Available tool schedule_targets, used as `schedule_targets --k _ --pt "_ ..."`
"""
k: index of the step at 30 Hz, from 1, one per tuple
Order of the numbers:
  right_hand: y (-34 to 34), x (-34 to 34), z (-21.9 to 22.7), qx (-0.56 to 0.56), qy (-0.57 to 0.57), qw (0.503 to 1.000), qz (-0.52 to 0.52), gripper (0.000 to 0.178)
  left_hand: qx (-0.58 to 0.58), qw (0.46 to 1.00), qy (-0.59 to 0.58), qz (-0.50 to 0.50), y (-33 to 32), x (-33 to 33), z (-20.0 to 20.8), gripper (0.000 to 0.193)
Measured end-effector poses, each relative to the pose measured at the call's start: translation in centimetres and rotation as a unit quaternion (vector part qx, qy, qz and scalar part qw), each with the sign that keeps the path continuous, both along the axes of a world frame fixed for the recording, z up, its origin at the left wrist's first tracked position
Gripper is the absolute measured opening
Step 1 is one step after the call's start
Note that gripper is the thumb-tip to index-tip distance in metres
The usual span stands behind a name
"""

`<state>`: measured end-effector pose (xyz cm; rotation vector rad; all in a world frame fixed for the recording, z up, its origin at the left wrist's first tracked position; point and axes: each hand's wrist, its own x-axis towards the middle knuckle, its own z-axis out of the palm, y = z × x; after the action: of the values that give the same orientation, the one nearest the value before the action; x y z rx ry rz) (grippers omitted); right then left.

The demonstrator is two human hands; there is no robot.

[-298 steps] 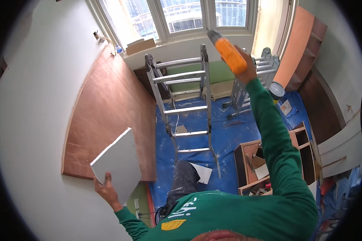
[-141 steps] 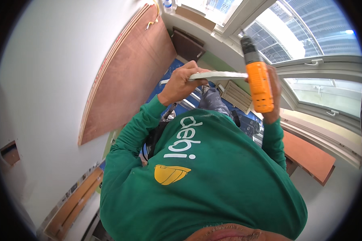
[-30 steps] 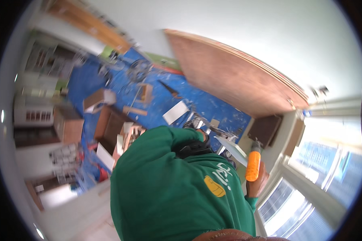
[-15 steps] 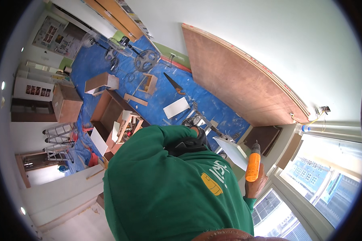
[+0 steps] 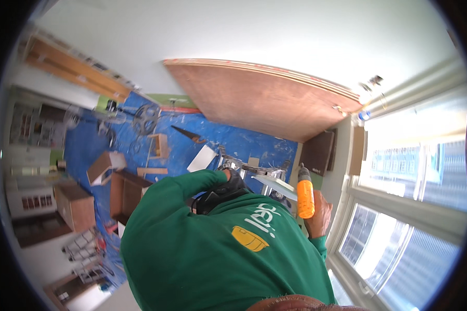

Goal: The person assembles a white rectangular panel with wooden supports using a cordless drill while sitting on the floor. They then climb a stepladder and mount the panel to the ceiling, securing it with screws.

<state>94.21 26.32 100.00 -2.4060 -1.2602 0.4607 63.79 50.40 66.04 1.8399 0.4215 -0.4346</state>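
Orange drill: a cordless drill [image 5: 305, 198] with an orange body stands upright in the right hand [image 5: 320, 213], at about 4 o'clock from the picture's middle, just beside the window frame [image 5: 347, 207].
Right grip: closed around the drill's handle.
Left hand: hidden behind the green sleeve [image 5: 192, 181]; its grip cannot be told.
White panel: a thin white board [image 5: 275, 185] lies edge-on just left of the drill, near the left arm's end.
Ladder: a metal ladder [image 5: 249, 168] shows past the sleeve, below the board.
Floor: blue sheeting [image 5: 228, 142] at 11 o'clock, strewn with wooden boxes [image 5: 101, 168].
Wall: a brown plywood sheet [image 5: 264, 101] leans at 12 o'clock.
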Motion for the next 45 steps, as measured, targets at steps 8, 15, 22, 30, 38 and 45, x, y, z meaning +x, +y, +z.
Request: schedule_targets --k 8,15,22,30,38,45 --pt "0.6 0.0 0.5 -0.004 0.002 1.000 -0.010 0.030 -0.056 0.997 -0.050 -0.026 3.5 -2.2 -0.2 0.029" --pt "-0.2 -1.0 0.2 -0.006 -0.018 1.000 -0.017 0.032 0.107 0.992 0.052 0.037 3.2 -1.5 3.5 0.030" --pt "-0.3 0.2 -0.2 -0.007 0.044 0.999 -0.008 0.034 0.173 0.979 0.074 0.080 1.0 -0.4 4.4 0.034" --pt "-0.1 0.5 0.1 -0.012 0.012 1.000 0.006 0.031 0.135 0.987 0.029 0.080 1.1 -4.7 3.2 0.032" --pt "0.0 0.2 0.1 0.024 0.008 0.999 -0.029 0.030 0.144 0.985 -0.065 -0.071 5.2 -3.9 7.4 0.023" --pt "-0.3 -0.1 0.5 0.031 0.007 0.999 -0.037 0.028 0.111 0.979 -0.168 -0.020 6.7 0.4 13.3 0.019"
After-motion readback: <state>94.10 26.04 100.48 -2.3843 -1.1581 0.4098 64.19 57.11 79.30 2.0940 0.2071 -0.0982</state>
